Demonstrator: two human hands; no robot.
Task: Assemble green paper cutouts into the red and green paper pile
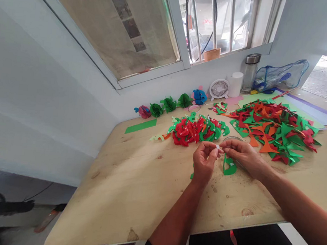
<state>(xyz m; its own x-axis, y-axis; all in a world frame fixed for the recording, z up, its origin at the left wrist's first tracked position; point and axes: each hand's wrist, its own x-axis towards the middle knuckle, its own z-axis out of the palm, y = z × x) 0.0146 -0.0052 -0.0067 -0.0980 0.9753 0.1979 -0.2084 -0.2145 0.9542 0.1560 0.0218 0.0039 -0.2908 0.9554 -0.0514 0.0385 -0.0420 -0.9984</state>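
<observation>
Over the front part of the wooden table (pixel 135 173), my hands meet at the fingertips. My left hand (pixel 205 162) is closed, its thumb and finger pinching a small white piece of tape (pixel 218 147). From the other side, my right hand (pixel 243 155) is pinched at the same bit of tape. Just below the right fingers lies a green paper cutout (pixel 230 166) with small white squares on it. A sliver of green paper (pixel 192 175) shows beside my left wrist, mostly hidden. Partly behind my right fingers is a round, clear-looking rim (pixel 233 138).
Red and green cutouts with white squares form a pile (pixel 187 130). Red, orange and green scraps (pixel 275 127) are heaped at right. Paper flowers (pixel 169 104), a small white fan (pixel 219 89), a glass bottle (pixel 250 73) and a clear blue-edged pouch (pixel 282 75) line the wall.
</observation>
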